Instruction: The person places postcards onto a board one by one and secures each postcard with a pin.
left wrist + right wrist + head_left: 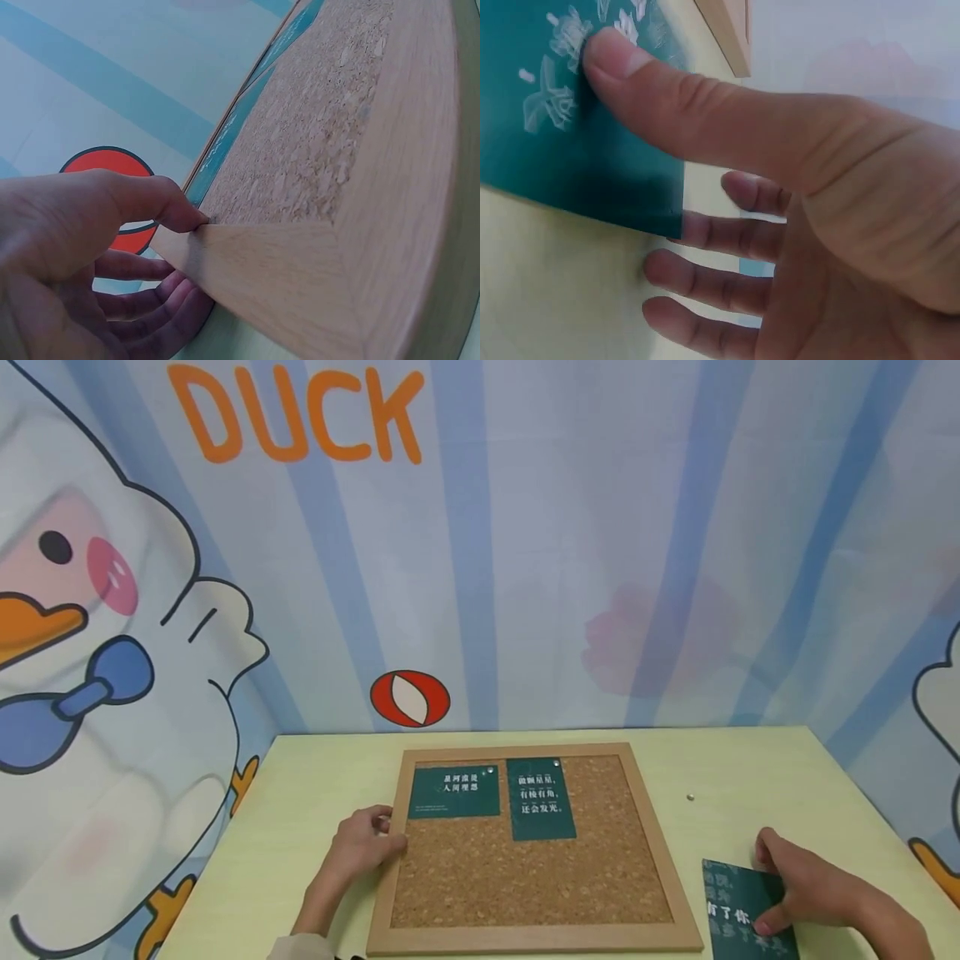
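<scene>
A wood-framed cork board [532, 885] lies on the table with two green cards pinned along its top, one wide card [454, 806] and one upright card [543, 827]. My left hand [362, 843] holds the board's left edge, its thumb on the wooden frame [277, 262] and the other fingers against the outer side. Right of the board, my right hand [813, 885] pinches another green card [731, 881] with white lettering. The thumb presses on that card's printed face [622, 187]; its underside is hidden.
A small push pin [691, 797] lies on the pale yellow table [750, 768], beyond the right hand. Behind the table hangs a blue striped backdrop [540, 568] with duck pictures and a red ball print [386, 697].
</scene>
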A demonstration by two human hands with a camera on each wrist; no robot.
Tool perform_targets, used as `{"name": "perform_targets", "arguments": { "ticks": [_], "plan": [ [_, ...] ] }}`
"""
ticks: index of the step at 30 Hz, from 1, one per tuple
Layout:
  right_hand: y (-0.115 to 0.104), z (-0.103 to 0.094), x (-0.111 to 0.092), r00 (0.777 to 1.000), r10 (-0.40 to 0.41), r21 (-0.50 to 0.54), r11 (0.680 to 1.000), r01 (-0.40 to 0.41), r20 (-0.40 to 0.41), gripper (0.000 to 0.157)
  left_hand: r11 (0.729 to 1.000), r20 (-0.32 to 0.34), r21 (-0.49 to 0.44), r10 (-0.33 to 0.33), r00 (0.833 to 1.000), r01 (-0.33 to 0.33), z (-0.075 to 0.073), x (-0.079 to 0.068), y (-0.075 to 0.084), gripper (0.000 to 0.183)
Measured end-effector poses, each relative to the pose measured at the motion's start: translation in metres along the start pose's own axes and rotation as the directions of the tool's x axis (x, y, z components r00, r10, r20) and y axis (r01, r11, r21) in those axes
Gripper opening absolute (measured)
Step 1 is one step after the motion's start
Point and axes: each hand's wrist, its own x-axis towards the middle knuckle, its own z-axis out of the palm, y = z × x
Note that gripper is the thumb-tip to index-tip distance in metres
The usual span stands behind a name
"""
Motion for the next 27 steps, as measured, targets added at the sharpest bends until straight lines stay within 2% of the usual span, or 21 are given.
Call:
{"name": "perform_targets", "arguments": {
  "ticks": [3,8,11,15,21,27],
  "plan": [
    [0.003,-0.004,-0.001,0.996,-0.081,0.082,0.994,0.078,0.036,0.076,1.0,-0.002,-0.002,0.003,1.0,-0.003,0.0,0.0,0.0,0.065],
    [0.002,-0.011,-0.001,0.986,-0.135,0.197,0.974,0.114,0.096,0.07,1.0,-0.004,0.003,0.012,1.0,-0.012,0.001,0.0,-0.001,0.065],
    [-0.003,-0.016,-0.001,0.971,-0.192,0.271,0.951,0.148,0.145,0.058,1.0,-0.006,0.003,0.016,1.0,-0.016,0.001,0.001,-0.002,0.065],
    [-0.013,-0.022,0.003,0.942,-0.262,0.39,0.906,0.165,0.211,0.05,1.0,-0.009,0.003,0.015,1.0,-0.015,0.001,0.001,-0.002,0.066],
    [-0.034,-0.036,0.006,0.931,-0.28,0.375,0.909,0.179,0.234,0.05,1.0,-0.006,0.004,0.018,1.0,-0.018,0.002,0.001,-0.002,0.066],
    [-0.062,-0.045,0.021,0.932,-0.322,0.326,0.91,0.256,0.168,0.052,1.0,-0.01,0.015,0.015,1.0,-0.015,0.002,0.001,-0.002,0.068]
  ]
}}
